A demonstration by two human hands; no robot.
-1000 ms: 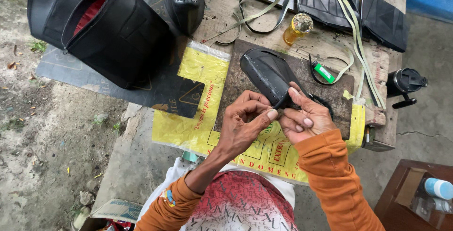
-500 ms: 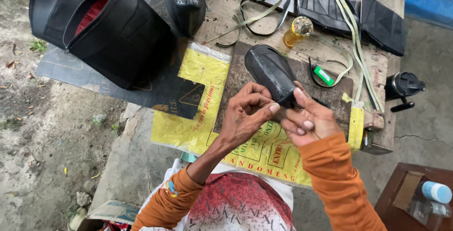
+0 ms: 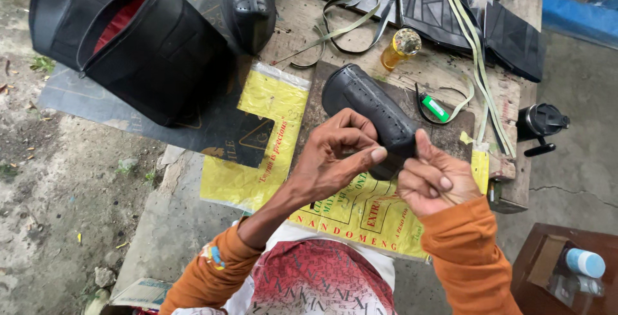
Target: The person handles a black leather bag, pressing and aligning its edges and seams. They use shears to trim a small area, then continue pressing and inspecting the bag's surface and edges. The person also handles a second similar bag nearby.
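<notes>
Two bare hands meet over the near middle of the desk (image 3: 335, 25) in the head view, both in orange sleeves. The left hand (image 3: 338, 154) is curled, its fingers (image 3: 376, 154) bent inward and pinched at the near end of a black leather shoe (image 3: 367, 106); thumb and forefinger tips press against the shoe's edge. The right hand (image 3: 428, 183) is closed in a loose fist just right of the left, thumb up and touching the same near end of the shoe; something thin seems pinched in it, too small to tell what. The shoe lies tilted, its near end lifted between the hands, its far end resting on a dark mat (image 3: 322, 96).

A yellow plastic sheet (image 3: 264, 135) spreads left of the mat and under the hands, running to the near edge of the desk. A green lighter (image 3: 434, 108) lies on the mat right of the shoe. A small yellow bottle (image 3: 400, 48) stands further off, beyond the shoe. Loose straps (image 3: 347, 16) curl on the wood on the far side, near flat black leather pieces (image 3: 438, 12) at the far right.

A large black bag (image 3: 141, 51) with red lining showing sits at the far left, mouth open. A black device (image 3: 541, 122) hangs off the right edge of the desk. A white-capped bottle (image 3: 584, 262) rests on a brown stand at the near right
</notes>
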